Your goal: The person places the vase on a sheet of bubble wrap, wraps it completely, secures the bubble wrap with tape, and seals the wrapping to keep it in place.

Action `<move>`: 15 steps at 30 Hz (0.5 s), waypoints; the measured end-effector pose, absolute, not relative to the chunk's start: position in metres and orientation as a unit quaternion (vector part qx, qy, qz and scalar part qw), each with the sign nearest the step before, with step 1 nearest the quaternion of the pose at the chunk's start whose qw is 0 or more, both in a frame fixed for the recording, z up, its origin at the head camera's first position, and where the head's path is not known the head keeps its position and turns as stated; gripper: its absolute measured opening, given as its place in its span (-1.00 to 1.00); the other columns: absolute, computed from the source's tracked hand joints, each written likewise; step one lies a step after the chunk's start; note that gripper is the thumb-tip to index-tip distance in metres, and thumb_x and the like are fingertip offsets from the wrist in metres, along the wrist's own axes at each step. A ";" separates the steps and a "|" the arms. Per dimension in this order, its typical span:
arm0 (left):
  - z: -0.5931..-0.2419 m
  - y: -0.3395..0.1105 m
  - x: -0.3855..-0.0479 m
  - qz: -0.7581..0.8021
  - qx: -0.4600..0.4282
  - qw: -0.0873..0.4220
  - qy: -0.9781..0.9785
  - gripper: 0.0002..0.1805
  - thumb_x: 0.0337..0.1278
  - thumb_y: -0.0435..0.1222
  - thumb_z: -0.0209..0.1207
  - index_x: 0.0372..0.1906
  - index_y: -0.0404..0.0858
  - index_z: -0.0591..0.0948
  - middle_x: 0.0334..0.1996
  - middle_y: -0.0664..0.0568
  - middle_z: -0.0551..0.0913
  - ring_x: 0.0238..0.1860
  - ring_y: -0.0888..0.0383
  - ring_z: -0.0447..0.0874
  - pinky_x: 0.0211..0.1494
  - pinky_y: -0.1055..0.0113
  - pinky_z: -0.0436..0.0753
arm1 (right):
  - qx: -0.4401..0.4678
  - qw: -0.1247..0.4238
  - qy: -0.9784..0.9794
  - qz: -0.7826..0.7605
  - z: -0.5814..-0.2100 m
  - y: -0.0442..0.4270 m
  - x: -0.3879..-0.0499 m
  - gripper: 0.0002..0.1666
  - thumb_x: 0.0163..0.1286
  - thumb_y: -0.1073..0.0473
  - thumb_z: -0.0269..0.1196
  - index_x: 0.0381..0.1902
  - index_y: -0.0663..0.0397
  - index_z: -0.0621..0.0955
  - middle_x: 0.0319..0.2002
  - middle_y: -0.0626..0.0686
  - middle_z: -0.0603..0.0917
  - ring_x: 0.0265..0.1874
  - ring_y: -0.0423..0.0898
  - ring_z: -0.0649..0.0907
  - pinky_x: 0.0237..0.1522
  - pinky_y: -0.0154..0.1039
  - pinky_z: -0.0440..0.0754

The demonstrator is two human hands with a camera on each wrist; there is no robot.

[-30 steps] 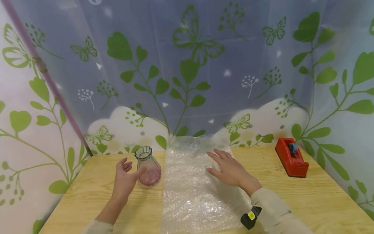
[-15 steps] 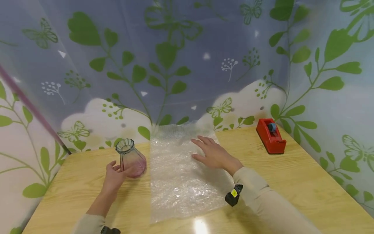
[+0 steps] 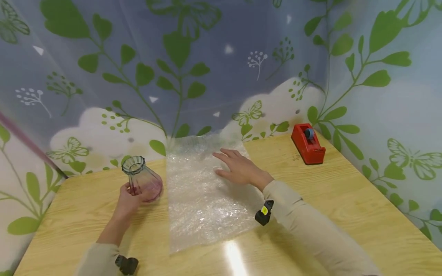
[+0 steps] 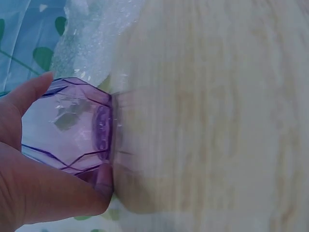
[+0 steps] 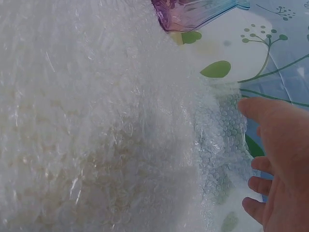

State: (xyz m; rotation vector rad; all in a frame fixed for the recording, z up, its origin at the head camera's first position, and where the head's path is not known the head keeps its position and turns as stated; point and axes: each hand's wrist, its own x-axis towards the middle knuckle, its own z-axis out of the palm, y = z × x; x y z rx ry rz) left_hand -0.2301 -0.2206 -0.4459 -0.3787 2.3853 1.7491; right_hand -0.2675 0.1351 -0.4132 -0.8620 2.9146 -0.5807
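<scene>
Vase (image 3: 147, 182) in left hand (image 3: 127, 201), table (image 3: 345, 199) contact unclear

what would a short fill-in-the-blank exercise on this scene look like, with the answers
The hand gripping the ribbed, pink-tinted glass vase is the person's ____ one.
The other hand is above a clear plastic sheet covered in small ____.
The boxy plastic tape dispenser on the light wooden table is coloured mainly ____.
Missing words: left; bubbles; red.
</scene>
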 end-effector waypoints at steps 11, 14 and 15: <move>-0.452 -0.225 -0.231 0.584 -0.121 0.087 0.798 0.25 -0.03 -0.17 0.39 0.42 -0.39 -0.36 0.38 -0.42 -0.10 0.38 -0.16 -0.08 0.42 0.07 -0.02 | -0.289 0.028 0.938 -0.191 -0.420 0.125 -0.275 -0.27 0.45 -0.15 0.03 0.47 -0.07 0.16 0.44 0.20 0.11 0.40 0.15 0.12 0.30 0.09 0.17; -0.454 -0.225 -0.233 0.583 -0.115 0.090 0.799 0.26 -0.03 -0.19 0.39 0.42 -0.40 -0.37 0.37 -0.43 -0.08 0.38 -0.17 -0.07 0.42 0.06 -0.02 | -0.283 0.033 0.939 -0.192 -0.422 0.124 -0.275 -0.26 0.45 -0.15 0.04 0.47 -0.07 0.16 0.44 0.19 0.10 0.40 0.14 0.11 0.30 0.09 0.19; -0.455 -0.225 -0.234 0.583 -0.116 0.089 0.799 0.25 -0.03 -0.19 0.39 0.42 -0.41 -0.36 0.36 -0.43 -0.06 0.37 -0.17 -0.05 0.42 0.05 -0.02 | -0.283 0.035 0.939 -0.194 -0.422 0.124 -0.275 -0.26 0.45 -0.15 0.05 0.48 -0.08 0.16 0.44 0.19 0.10 0.40 0.14 0.11 0.29 0.10 0.19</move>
